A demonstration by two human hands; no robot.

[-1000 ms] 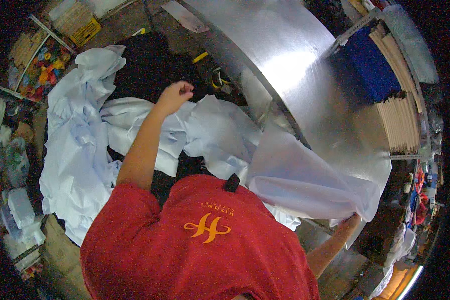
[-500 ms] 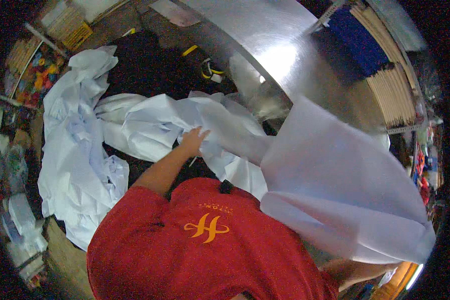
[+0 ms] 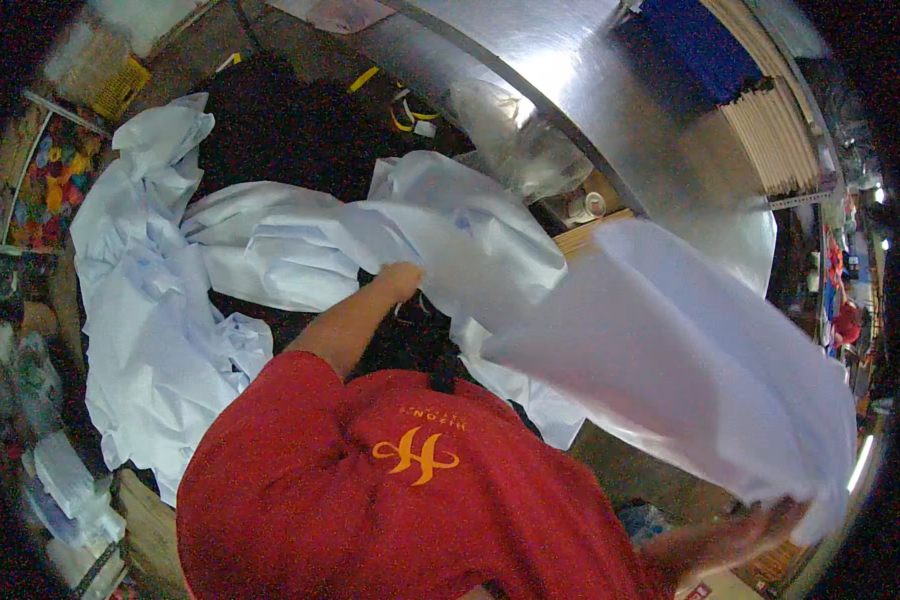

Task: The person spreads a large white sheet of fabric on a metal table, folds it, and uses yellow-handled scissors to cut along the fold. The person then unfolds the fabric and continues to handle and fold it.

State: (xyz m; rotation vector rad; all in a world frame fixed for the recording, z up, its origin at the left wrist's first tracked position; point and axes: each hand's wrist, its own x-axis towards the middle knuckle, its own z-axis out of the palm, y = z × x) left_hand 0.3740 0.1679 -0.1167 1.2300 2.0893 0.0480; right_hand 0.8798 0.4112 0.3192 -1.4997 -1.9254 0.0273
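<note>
Main obstacle: the crumpled, billowing white cloth [image 3: 690,350], spanning from the far left pile to the bare right hand [image 3: 785,512], blocks straight reach outward. Bare left hand [image 3: 402,282] has a narrow dark gap below, hemmed by the red short-sleeved shirt [image 3: 400,490]. Room above the shiny grey metal tabletop [image 3: 650,140], bounded right by stacked beige flat sheets [image 3: 770,140]; clear crinkled plastic bag [image 3: 530,140] crowds its near edge.

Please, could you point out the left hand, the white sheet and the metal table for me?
Left hand [image 3: 403,281], head view: back of the hand.
White sheet [image 3: 670,345], head view: broad raised stretch.
Metal table [image 3: 655,145], head view: bare shiny top.
</note>
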